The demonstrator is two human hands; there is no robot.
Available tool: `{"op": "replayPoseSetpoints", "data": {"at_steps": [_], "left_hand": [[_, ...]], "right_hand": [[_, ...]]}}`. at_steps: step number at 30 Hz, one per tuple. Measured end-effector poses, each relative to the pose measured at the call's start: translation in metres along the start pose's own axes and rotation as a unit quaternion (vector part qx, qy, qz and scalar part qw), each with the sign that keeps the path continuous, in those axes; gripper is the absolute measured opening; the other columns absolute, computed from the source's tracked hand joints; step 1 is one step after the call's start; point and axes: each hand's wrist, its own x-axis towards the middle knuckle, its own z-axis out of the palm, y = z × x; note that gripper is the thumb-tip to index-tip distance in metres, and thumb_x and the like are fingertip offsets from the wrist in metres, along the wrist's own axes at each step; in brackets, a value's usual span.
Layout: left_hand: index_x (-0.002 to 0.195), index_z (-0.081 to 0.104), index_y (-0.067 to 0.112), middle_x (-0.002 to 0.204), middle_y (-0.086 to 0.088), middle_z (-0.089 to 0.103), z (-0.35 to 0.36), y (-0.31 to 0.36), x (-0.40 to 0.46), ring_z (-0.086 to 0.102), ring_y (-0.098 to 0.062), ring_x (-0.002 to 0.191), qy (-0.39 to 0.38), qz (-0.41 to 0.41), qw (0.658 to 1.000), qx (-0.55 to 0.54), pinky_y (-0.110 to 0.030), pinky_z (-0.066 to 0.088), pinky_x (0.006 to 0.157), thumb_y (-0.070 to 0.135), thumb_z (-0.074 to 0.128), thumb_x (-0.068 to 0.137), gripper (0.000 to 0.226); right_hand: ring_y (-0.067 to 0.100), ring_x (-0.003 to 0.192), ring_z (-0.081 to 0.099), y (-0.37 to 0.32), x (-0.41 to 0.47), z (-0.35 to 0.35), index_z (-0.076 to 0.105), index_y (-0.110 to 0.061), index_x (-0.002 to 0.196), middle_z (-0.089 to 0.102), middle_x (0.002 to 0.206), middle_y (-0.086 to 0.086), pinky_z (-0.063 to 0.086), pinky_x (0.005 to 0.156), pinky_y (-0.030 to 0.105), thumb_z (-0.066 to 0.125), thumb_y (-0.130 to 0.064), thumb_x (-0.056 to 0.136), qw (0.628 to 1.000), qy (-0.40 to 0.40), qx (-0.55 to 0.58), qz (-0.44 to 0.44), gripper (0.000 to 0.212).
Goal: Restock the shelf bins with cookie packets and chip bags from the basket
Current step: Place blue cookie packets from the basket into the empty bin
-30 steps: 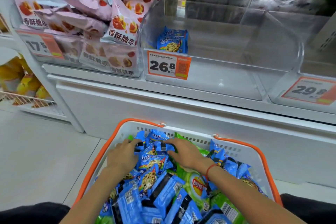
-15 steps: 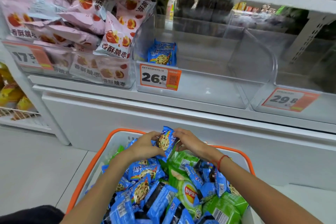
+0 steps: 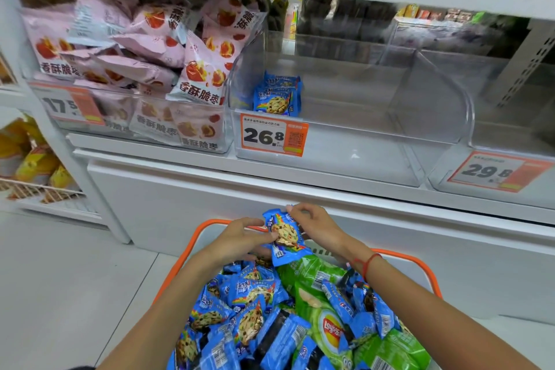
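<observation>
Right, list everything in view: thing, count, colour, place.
held cookie packet: one, blue, above the basket
cookie packets: many, blue, in the basket
chip bags: several, green, in the basket
basket: one, orange-rimmed, foreground
middle bin: one, clear, tagged 26.8
binned cookie packets: few, blue, middle bin's back left
pink bags: many, left bin
right bin: one, clear, tagged 29.8
left hand: pinches held packet
right hand: grips held packet

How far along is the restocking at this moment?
Barely started. Done: only a few blue cookie packets stand in the clear plastic bin tagged 26.8. In hand: the left hand and right hand pinch one blue cookie packet above the orange-rimmed white basket. Left: the basket's many blue packets and green chip bags.
</observation>
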Motion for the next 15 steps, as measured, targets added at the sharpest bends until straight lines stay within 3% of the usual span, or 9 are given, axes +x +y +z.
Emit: {"op": "replayPoseSetpoints", "data": {"at_steps": [5, 11, 15], "left_hand": [[0.116, 0.057, 0.016, 0.110, 0.001, 0.069, 0.000, 0.006, -0.006, 0.071, -0.014, 0.090, 0.003, 0.015, 1.000, -0.002, -0.034, 0.053, 0.091, 0.036, 0.063, 0.089, 0.034], [0.115, 0.054, 0.007, 0.106, -0.007, 0.067, 0.001, 0.010, -0.002, 0.070, -0.014, 0.081, 0.044, 0.056, 0.997, -0.043, -0.018, 0.056, 0.069, 0.021, 0.061, 0.092, 0.028], [0.114, 0.057, -0.001, 0.106, -0.018, 0.068, 0.004, 0.016, -0.007, 0.072, -0.016, 0.079, 0.075, 0.112, 0.986, -0.097, -0.017, 0.056, 0.069, 0.015, 0.059, 0.092, 0.027]], "right_hand": [[0.006, 0.074, 0.065, -0.002, -0.004, -0.003, 0.060, -0.009, 0.113, 0.068, 0.094, 0.002, 0.050, 0.059, 0.015, 0.051, -0.033, 0.096, 1.000, -0.013, 0.011, -0.018, 0.030], [0.008, 0.087, 0.063, -0.016, -0.011, -0.018, 0.060, -0.028, 0.112, 0.068, 0.097, -0.007, 0.051, 0.078, 0.019, 0.036, -0.037, 0.102, 0.999, -0.054, -0.008, -0.002, 0.028], [0.007, 0.101, 0.062, -0.032, -0.020, -0.030, 0.055, -0.030, 0.116, 0.064, 0.109, -0.008, 0.049, 0.088, 0.018, 0.053, -0.023, 0.097, 0.989, -0.083, -0.108, -0.064, 0.021]]}}
